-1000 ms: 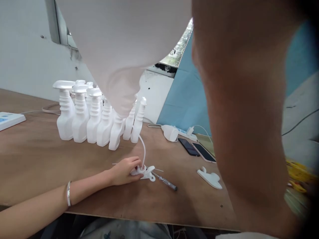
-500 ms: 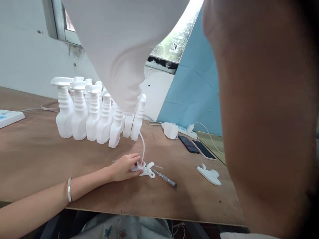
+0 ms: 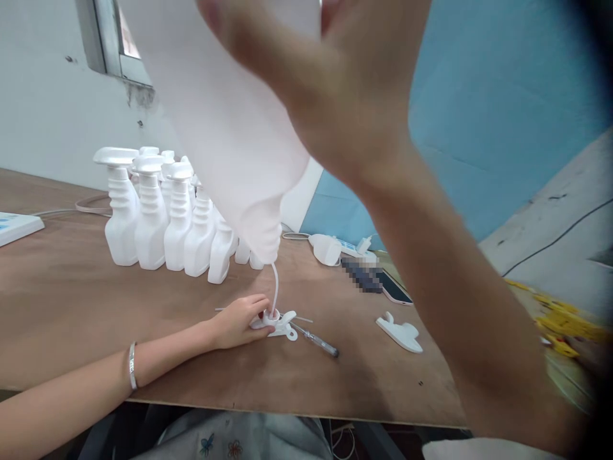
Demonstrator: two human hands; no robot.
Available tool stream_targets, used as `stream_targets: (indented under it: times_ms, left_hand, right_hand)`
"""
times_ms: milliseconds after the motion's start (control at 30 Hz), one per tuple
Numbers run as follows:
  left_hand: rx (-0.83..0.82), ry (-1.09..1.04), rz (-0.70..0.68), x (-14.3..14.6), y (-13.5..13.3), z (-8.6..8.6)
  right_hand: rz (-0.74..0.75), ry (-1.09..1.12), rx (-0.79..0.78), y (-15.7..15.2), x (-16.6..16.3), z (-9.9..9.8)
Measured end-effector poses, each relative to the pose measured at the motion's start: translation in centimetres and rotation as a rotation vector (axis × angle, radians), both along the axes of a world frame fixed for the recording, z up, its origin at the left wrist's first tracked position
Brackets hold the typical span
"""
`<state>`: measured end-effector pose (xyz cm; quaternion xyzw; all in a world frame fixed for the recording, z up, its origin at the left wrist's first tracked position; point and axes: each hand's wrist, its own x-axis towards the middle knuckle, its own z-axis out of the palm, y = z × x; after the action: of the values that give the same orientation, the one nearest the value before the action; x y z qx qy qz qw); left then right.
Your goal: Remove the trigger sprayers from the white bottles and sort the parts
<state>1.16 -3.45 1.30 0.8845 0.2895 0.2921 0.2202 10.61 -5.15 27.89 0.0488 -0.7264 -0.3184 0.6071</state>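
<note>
My right hand (image 3: 345, 83) is raised close to the camera and wrapped round a large white bottle (image 3: 225, 121), which is upside down with its neck (image 3: 265, 241) pointing at the table. A thin white tube (image 3: 274, 287) runs from that neck down to a white trigger spray head (image 3: 280, 324) lying on the brown table (image 3: 71, 300). My left hand (image 3: 239, 322) rests on the table with its fingers closed on the spray head. A silver bracelet (image 3: 131, 366) sits on my left wrist.
Several white spray bottles (image 3: 158, 217) stand in a cluster at the back. A pen-like tool (image 3: 316, 342) lies beside the spray head, another spray head (image 3: 400, 332) to the right. Phones (image 3: 390, 287), a white charger (image 3: 328, 249), a white device (image 3: 16, 227) and yellow parts (image 3: 560, 322) lie around.
My right hand has swung the inverted bottle lower, so its neck now sits over the top of the tube. My left hand has stayed on the spray head.
</note>
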Motion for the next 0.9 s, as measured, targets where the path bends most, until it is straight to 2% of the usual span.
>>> stream_targets:
  times_ms: [67, 167, 267, 367, 567, 667, 800, 900]
  left_hand:
    - [-0.084, -0.068, 0.031, 0.1, 0.1, -0.2]
    - [-0.210, -0.154, 0.043, 0.2, 0.4, -0.6]
    - [-0.258, -0.151, 0.033, 0.3, 0.4, -0.7]
    - [-0.282, -0.155, 0.048, 0.4, 0.4, -0.8]
    - [-0.444, -0.321, 0.167, 0.4, 0.6, -0.7]
    - [-0.504, -0.426, 0.229, 0.2, 0.9, -0.1]
    - [-0.545, -0.597, 0.311, -0.2, 1.1, 0.6]
    - [-0.652, -0.733, 0.359, -0.5, 1.4, 0.9]
  right_hand:
    - [-0.109, -0.166, -0.299, 0.0, 0.9, -1.5]
    - [-0.159, -0.005, -0.620, 1.0, 3.3, -6.0]
    - [-0.148, 0.124, -0.801, 2.7, 5.5, -10.6]
    - [-0.126, 0.233, -0.903, 3.9, 7.1, -13.3]
    - [-0.164, 0.488, -0.893, 4.5, 10.7, -14.6]
    - [-0.164, 0.700, -0.923, 5.3, 12.8, -16.2]
    - [-0.136, 0.985, -1.050, 6.7, 14.4, -21.1]
    - [-0.083, 1.115, -1.249, 7.4, 14.5, -25.0]
